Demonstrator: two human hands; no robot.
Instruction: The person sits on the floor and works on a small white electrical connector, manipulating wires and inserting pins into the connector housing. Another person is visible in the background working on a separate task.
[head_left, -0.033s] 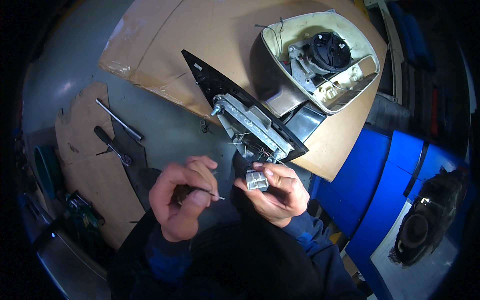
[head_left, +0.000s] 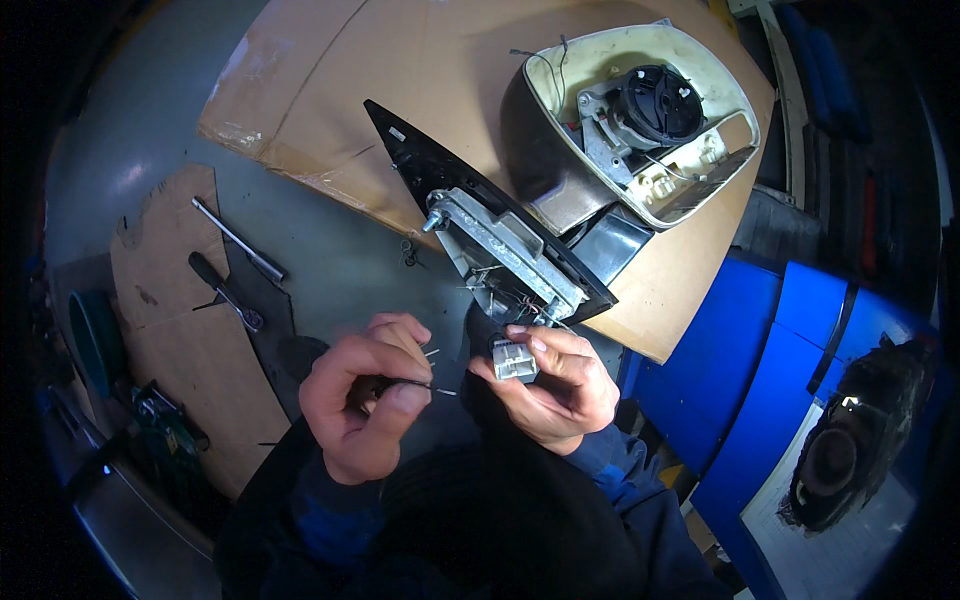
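Observation:
My right hand (head_left: 553, 386) pinches a white electrical connector (head_left: 514, 361) between thumb and fingers, with its open cavities turned toward me. Thin wires (head_left: 525, 303) show just above it, at the lower end of a car mirror's mounting base (head_left: 500, 245), which has a black triangular cover, a grey metal bracket and threaded studs. Left of the connector and apart from it, my closed left hand (head_left: 362, 405) grips a thin dark rod (head_left: 408, 382) with a pale, narrow tip pointing right. Whether the rod is a pick or a wire I cannot make out. Another thin pale end sticks out by the fingers.
A mirror housing (head_left: 520, 130) with a cream inside and a round black motor (head_left: 658, 104) lies on the cardboard-covered surface (head_left: 330, 90). On cardboard at left lie a ratchet (head_left: 226, 290) and a metal extension bar (head_left: 238, 238). Blue panels (head_left: 735, 345) and a dirty black part (head_left: 850, 450) are at right.
My left hand has shifted slightly, and the rod's tip is a little further right. A second thin pale end now shows beside its fingers. My right hand and the connector stay put.

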